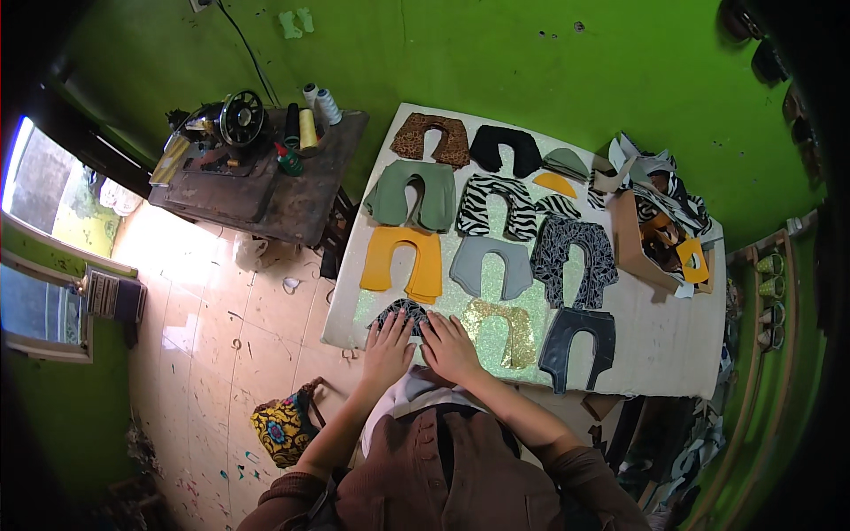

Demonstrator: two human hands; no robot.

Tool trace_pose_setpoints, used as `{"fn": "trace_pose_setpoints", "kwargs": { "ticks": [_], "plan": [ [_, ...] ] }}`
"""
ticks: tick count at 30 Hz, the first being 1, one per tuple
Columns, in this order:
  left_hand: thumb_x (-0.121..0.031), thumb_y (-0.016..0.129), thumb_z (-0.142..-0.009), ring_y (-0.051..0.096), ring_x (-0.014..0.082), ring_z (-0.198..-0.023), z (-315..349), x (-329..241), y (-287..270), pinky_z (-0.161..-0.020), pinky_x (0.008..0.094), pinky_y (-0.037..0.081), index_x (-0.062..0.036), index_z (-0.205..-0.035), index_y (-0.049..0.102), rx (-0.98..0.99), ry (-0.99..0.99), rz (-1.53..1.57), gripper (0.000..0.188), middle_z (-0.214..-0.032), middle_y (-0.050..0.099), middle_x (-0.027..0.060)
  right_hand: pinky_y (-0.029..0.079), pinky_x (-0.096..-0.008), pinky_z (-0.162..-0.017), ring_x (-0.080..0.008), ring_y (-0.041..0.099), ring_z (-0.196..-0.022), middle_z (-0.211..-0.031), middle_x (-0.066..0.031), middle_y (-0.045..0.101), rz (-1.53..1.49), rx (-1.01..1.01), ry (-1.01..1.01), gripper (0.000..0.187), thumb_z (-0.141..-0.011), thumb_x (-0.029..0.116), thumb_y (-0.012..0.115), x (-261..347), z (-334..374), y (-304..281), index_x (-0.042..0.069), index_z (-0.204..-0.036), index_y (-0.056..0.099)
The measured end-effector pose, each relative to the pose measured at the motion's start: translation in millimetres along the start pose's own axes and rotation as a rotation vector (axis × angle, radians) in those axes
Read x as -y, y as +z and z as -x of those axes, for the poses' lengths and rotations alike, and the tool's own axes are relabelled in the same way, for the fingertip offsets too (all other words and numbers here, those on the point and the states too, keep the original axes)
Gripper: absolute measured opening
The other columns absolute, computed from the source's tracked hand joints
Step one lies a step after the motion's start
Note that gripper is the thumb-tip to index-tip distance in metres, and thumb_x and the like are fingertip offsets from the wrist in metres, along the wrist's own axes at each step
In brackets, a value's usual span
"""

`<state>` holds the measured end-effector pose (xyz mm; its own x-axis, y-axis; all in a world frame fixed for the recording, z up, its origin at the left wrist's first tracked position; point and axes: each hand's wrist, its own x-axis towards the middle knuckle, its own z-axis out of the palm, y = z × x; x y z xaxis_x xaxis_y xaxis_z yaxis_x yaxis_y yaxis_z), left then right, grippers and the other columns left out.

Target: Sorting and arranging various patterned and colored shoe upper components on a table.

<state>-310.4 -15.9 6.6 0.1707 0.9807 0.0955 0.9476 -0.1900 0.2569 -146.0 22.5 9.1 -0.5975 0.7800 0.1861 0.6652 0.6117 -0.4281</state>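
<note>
Both hands lie at the table's near edge. My left hand (390,350) rests flat, fingers stretched out, on a small curved black-and-grey patterned piece (403,310). Beside it, my right hand (450,350) is also open, its fingertips at the right side of that piece. The fingers partly cover the piece. To the right of my right hand is a glittery gold U-shaped piece (513,332), then a black one (596,332). Above the hands lie a mustard-yellow U-shaped stack (376,261) and a light grey one (469,257).
Farther back are green (385,195), zebra-striped (478,203) and leopard-print (412,133) pieces. A cardboard box (630,243) overflows with scraps at the right. On the left, a sewing machine (205,124) and thread cones (328,104) stand on a dark table. A patterned bag (279,434) is on the floor.
</note>
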Motion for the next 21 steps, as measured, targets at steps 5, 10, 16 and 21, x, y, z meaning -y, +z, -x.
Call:
{"fn": "trace_pose_setpoints", "kwargs": {
  "ticks": [5, 10, 16, 21],
  "plan": [
    [-0.028, 0.049, -0.083, 0.033, 0.0236, -0.125, 2, 5, -1, -0.102, 0.0443, 0.023, -0.0111, -0.127, 0.043, 0.045, 0.043, 0.0, 0.047, -0.136, 0.036, 0.0088, 0.027, -0.0441, -0.1, -0.028, 0.04, -0.117, -0.125, -0.0167, 0.044, -0.018, 0.025, 0.007, 0.041, -0.081, 0.024, 0.051, 0, 2, -2, 0.003, -0.116, 0.05],
    [-0.029, 0.049, -0.083, 0.034, 0.0238, -0.125, -3, -4, -5, -0.102, 0.0439, 0.024, -0.0095, -0.125, 0.045, 0.014, 0.059, -0.006, 0.046, -0.135, 0.037, 0.0097, 0.027, -0.0453, -0.1, -0.0288, 0.04, -0.117, -0.125, -0.0155, 0.043, -0.048, -0.019, 0.007, 0.039, -0.081, 0.021, 0.05, -4, 6, -14, 0.005, -0.117, 0.05],
    [-0.027, 0.047, -0.085, 0.038, 0.0242, -0.12, -34, -36, -6, -0.099, 0.0392, 0.029, -0.0063, -0.12, 0.047, 0.01, 0.252, 0.06, 0.041, -0.131, 0.04, 0.0108, 0.028, -0.049, -0.098, -0.0318, 0.038, -0.117, -0.125, -0.0161, 0.041, 0.075, -0.169, 0.218, 0.042, -0.077, 0.015, 0.052, -28, 32, -34, 0.007, -0.118, 0.048],
    [-0.025, 0.054, -0.082, 0.048, 0.0304, -0.105, -53, -69, 3, -0.089, 0.0384, 0.039, -0.0001, -0.116, 0.046, 0.029, 0.215, 0.281, 0.043, -0.117, 0.047, 0.0176, 0.032, -0.0483, -0.094, -0.0381, 0.041, -0.111, -0.119, -0.0219, 0.041, 0.164, -0.319, 0.385, 0.044, -0.073, 0.011, 0.054, -56, 51, -50, 0.003, -0.116, 0.047]
  ]
}}
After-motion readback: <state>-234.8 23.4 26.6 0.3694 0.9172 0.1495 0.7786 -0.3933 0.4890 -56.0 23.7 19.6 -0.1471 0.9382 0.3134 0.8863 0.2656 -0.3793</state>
